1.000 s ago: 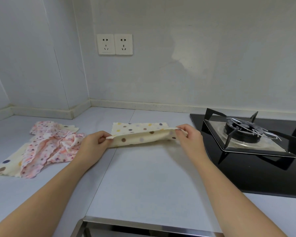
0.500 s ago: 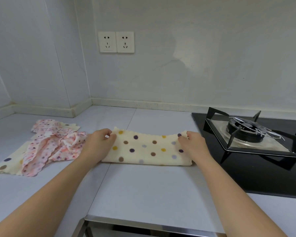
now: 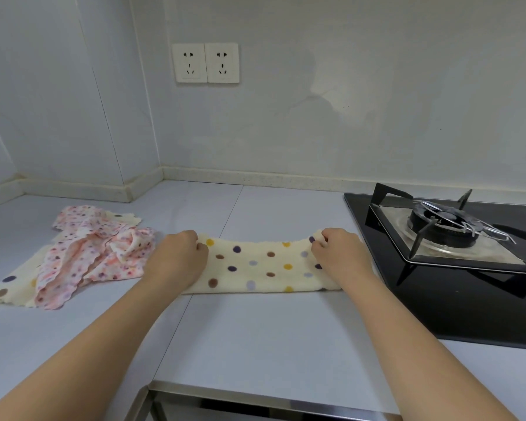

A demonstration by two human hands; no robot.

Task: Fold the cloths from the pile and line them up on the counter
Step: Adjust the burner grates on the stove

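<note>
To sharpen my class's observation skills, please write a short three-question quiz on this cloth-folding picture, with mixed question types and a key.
1. True or false: the left grip and the right grip each hold one end of the dotted cloth on the counter.
2. What stands right of the dotted cloth? A) a kettle B) a gas burner C) a sink
3. Fill in: the unfolded pile lies to the ____ of the dotted cloth.
Key: 1 true; 2 B; 3 left.
</note>
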